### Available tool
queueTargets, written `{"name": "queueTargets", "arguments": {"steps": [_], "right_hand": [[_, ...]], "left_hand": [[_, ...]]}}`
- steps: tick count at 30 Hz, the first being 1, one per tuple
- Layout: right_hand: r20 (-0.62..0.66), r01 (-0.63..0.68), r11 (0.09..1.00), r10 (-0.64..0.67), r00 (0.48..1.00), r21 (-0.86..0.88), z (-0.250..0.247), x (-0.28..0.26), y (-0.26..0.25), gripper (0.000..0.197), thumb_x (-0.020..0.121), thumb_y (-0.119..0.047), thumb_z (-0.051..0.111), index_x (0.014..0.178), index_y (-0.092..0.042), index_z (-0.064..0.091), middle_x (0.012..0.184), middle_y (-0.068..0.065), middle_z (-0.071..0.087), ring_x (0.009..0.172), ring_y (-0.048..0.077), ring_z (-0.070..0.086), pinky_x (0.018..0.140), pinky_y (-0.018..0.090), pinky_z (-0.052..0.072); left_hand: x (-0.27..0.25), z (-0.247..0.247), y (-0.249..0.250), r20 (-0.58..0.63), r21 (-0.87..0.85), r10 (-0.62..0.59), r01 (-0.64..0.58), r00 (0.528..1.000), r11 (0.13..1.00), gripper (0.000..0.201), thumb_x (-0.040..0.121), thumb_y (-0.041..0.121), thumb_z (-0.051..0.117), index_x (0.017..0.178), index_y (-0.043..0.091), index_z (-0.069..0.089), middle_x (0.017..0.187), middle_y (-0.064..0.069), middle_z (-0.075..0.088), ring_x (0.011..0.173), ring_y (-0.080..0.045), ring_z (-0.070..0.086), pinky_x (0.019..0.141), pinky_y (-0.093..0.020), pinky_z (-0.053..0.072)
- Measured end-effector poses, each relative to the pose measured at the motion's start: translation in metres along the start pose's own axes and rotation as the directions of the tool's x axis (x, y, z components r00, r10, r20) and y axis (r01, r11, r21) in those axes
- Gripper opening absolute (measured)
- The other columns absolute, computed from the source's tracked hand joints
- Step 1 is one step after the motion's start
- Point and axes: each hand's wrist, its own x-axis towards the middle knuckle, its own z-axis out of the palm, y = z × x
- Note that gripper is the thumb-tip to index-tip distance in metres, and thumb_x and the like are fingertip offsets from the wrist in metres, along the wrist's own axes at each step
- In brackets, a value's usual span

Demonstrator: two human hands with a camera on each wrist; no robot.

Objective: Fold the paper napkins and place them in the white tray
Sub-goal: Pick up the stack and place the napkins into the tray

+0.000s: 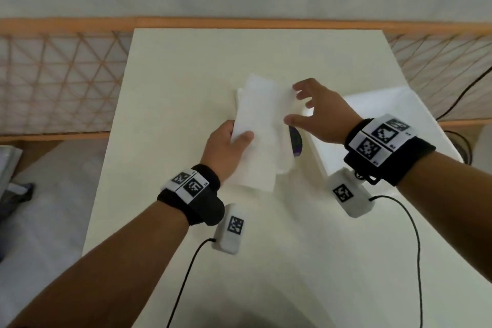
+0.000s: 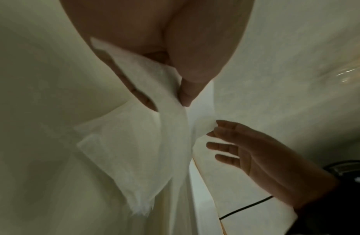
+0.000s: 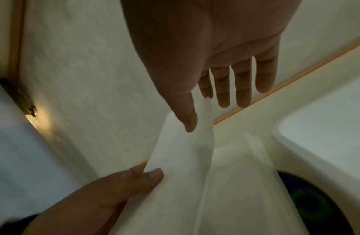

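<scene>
Napkin [image 1: 262, 125], thin soft white paper, long rectangle, held above cream table [image 1: 173, 66]; long axis running away from person. Left hand [image 1: 226, 150] pinching near-left edge, thumb on top. Right hand [image 1: 316, 112] at far-right corner, fingers spread, thumb and forefinger lightly nipping corner. White tray [image 1: 383, 106] right of napkin, partly hidden. Dark round object [image 1: 295, 142] beneath napkin, unidentifiable.
</scene>
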Motion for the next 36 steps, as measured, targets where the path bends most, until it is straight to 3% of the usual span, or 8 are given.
{"name": "queueTargets", "arguments": {"steps": [6,9,12,17,21,29,33,36], "right_hand": [[0.204,0.071,0.962,-0.017,0.979,-0.264,-0.018,0.103,-0.006,0.069,0.081,-0.045,0.068,0.139,-0.021,0.038,0.138,0.0,0.049,0.123,0.022,0.049,0.101,0.034,0.038],[0.328,0.126,0.921,0.003,0.945,-0.37,-0.006,0.138,-0.003,0.075,0.08,-0.045,0.069,0.142,-0.021,0.034,0.143,-0.001,0.044,0.13,0.022,0.043,0.106,0.036,0.035],[0.408,0.185,0.88,0.011,0.913,-0.437,0.01,0.163,-0.003,0.084,0.076,-0.043,0.074,0.145,-0.022,0.029,0.147,0.001,0.039,0.133,0.023,0.039,0.106,0.037,0.032],[0.48,0.232,0.854,0.023,0.877,-0.465,0.03,0.186,-0.006,0.097,0.07,-0.043,0.079,0.147,-0.02,0.024,0.15,0.001,0.035,0.134,0.025,0.038,0.105,0.037,0.033],[0.483,0.233,0.82,0.059,0.874,-0.522,0.042,0.191,-0.01,0.099,0.063,-0.045,0.082,0.143,-0.016,0.031,0.14,0.005,0.038,0.124,0.028,0.045,0.098,0.041,0.042],[0.482,0.176,0.843,0.108,0.87,-0.508,0.045,0.19,-0.017,0.068,0.052,-0.046,0.085,0.107,-0.014,0.061,0.104,0.003,0.065,0.095,0.026,0.061,0.086,0.041,0.053],[0.461,0.188,0.826,0.096,0.882,-0.531,0.042,0.187,-0.015,0.053,0.057,-0.046,0.082,0.096,-0.022,0.055,0.099,-0.004,0.051,0.104,0.022,0.049,0.082,0.036,0.046],[0.491,0.183,0.874,0.071,0.868,-0.45,0.035,0.18,-0.016,0.048,0.06,-0.031,0.084,0.095,-0.018,0.054,0.099,-0.001,0.058,0.095,0.024,0.058,0.072,0.031,0.046]], "left_hand": [[0.046,0.036,-0.009,-0.065,0.045,-0.078,0.081,0.995,0.996,0.025,0.091,0.029,0.06,0.112,0.015,0.054,0.103,0.001,0.067,0.093,-0.017,0.064,0.077,-0.028,0.051],[0.057,0.047,-0.016,-0.104,0.077,-0.103,0.111,0.989,0.991,0.031,0.091,0.028,0.061,0.118,0.017,0.052,0.096,0.01,0.064,0.087,-0.007,0.062,0.067,-0.01,0.044],[0.061,0.052,-0.019,-0.139,0.113,-0.064,0.08,0.988,0.99,0.037,0.09,0.026,0.063,0.124,0.017,0.05,0.094,0.015,0.06,0.082,0.002,0.058,0.062,0.0,0.042],[0.067,0.055,-0.024,-0.252,0.237,0.03,0.031,0.967,0.971,0.049,0.084,0.027,0.07,0.127,0.018,0.047,0.109,0.005,0.059,0.098,-0.013,0.057,0.079,-0.017,0.046],[0.067,0.052,-0.037,-0.326,0.494,0.089,0.089,0.941,0.865,0.07,0.074,0.042,0.076,0.128,0.012,0.043,0.117,-0.004,0.049,0.109,-0.023,0.042,0.09,-0.035,0.043],[0.068,0.048,-0.043,-0.31,0.539,0.026,0.153,0.95,0.828,0.087,0.073,0.057,0.07,0.137,0.009,0.036,0.127,-0.007,0.046,0.116,-0.026,0.04,0.101,-0.037,0.037],[0.067,0.047,-0.039,-0.29,0.572,0.002,0.172,0.957,0.802,0.089,0.076,0.06,0.066,0.141,0.009,0.031,0.133,-0.007,0.042,0.121,-0.026,0.037,0.103,-0.034,0.032],[0.067,0.046,-0.038,-0.272,0.559,-0.03,0.183,0.962,0.809,0.093,0.077,0.06,0.064,0.144,0.01,0.025,0.138,-0.006,0.038,0.124,-0.026,0.035,0.104,-0.034,0.031]]}}
